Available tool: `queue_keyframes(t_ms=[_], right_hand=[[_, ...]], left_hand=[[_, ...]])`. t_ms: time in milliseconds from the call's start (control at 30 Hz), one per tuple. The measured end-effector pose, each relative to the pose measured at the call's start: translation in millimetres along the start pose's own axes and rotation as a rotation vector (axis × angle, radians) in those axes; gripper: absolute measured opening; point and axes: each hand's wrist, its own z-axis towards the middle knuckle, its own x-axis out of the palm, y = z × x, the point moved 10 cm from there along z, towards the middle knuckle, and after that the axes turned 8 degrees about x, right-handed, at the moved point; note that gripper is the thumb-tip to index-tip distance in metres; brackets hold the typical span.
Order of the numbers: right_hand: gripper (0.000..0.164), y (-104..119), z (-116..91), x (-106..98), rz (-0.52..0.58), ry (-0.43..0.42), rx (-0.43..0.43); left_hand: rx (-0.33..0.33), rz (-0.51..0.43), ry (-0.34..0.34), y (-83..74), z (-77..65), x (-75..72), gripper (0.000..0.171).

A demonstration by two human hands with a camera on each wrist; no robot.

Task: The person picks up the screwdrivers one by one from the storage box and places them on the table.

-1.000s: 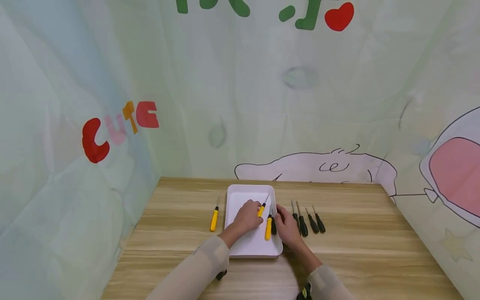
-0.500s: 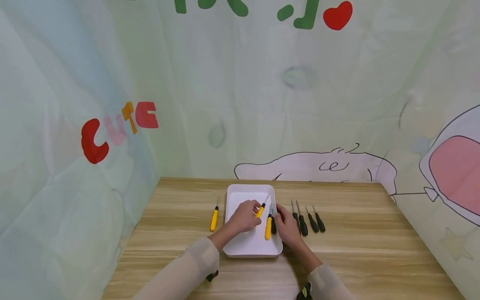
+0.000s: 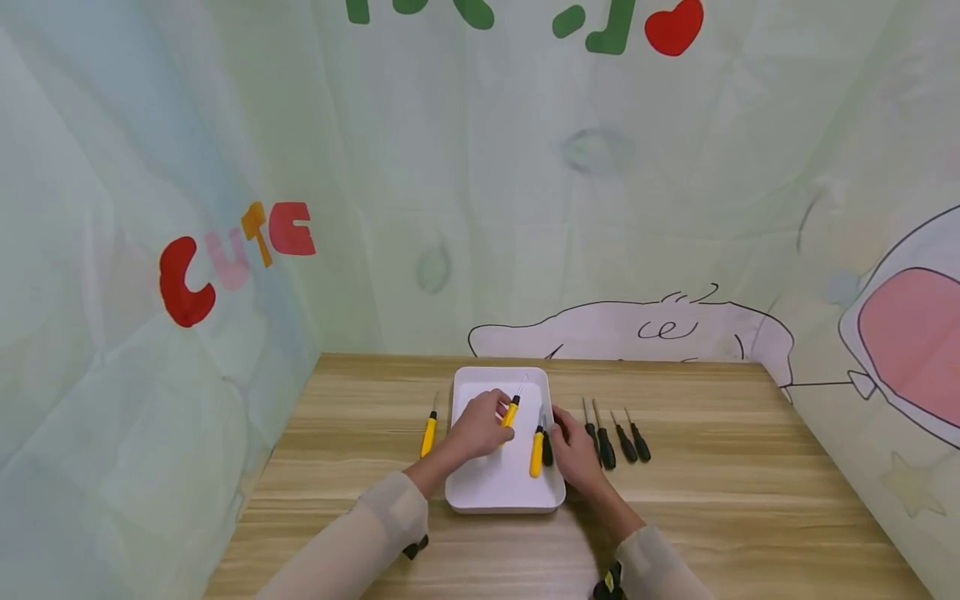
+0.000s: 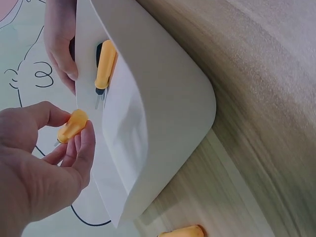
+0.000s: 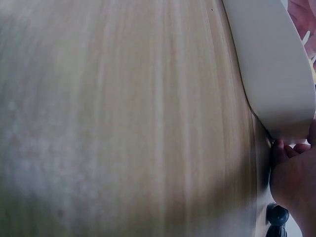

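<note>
My left hand (image 3: 480,427) pinches a yellow-handled screwdriver (image 3: 512,410) between thumb and fingers, its shaft slanting up and away over the white tray (image 3: 491,493). In the left wrist view, the fingertips meet round its yellow handle (image 4: 74,125). Inside the tray, along the right wall, lie another yellow-handled screwdriver (image 3: 537,455) and a black-handled one (image 3: 547,453). My right hand (image 3: 576,454) holds the tray's right side. In the right wrist view, its curled fingers (image 5: 280,153) press at the tray wall, with part of the hand out of frame.
Left of the tray, one yellow-handled screwdriver (image 3: 428,437) lies on the wooden table (image 3: 345,467). Several black-handled screwdrivers (image 3: 606,450) lie in a row just beyond my right hand. Printed cloth (image 3: 495,183) stands behind the table and along both sides.
My left hand has drawn leftward across the tray, carrying the pinched screwdriver with it. The right hand and the tray hold their place.
</note>
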Motion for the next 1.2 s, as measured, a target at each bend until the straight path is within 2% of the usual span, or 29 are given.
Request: queue_keyframes(t_ms=[167, 400, 600, 1033, 1200], right_hand=[[0.049, 1, -1, -1, 0.010, 0.002, -0.008], [0.050, 0, -2, 0, 0.006, 0.002, -0.009], [0.049, 0, -2, -1, 0.005, 0.000, -0.010], [0.049, 2, -3, -1, 0.000, -0.001, -0.017], [0.049, 1, -3, -1, -0.007, -0.003, -0.010]], left_hand=[[0.040, -0.007, -0.016, -4.1, -2.9, -6.3, 0.048], [0.045, -0.023, -0.029, -1.9, -6.0, -13.4, 0.047], [0.077, -0.043, -0.063, -1.6, -7.3, -24.7, 0.047], [0.093, -0.142, -0.122, 12.5, -8.2, -42.9, 0.048], [0.094, -0.152, -0.130, 16.6, -9.1, -48.3, 0.049]])
